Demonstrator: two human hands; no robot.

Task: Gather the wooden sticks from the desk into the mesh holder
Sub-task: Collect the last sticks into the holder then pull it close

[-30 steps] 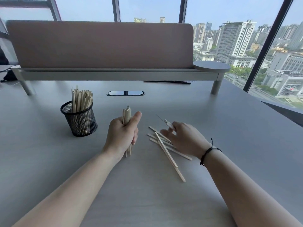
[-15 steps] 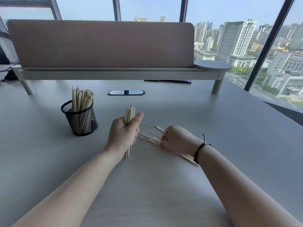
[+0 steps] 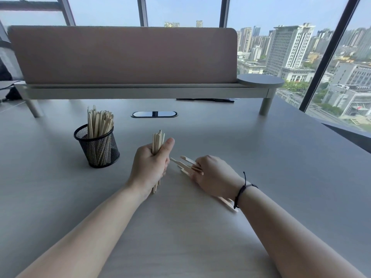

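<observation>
A black mesh holder stands on the grey desk at the left, with several wooden sticks upright in it. My left hand is to its right, closed around an upright bundle of sticks whose lower ends touch the desk. My right hand lies palm down over several loose sticks on the desk, fingers curled onto them. Their tips poke out to the left of the fingers, and one end shows under the wrist.
A raised shelf with a pink divider panel runs along the back of the desk. An oval cable port sits behind my hands. A dark pen lies under the shelf. Large windows are at the right.
My right hand came down from a lifted position onto the loose sticks and swept them left into a tighter group towards my left hand. The left hand stayed put with its bundle.
</observation>
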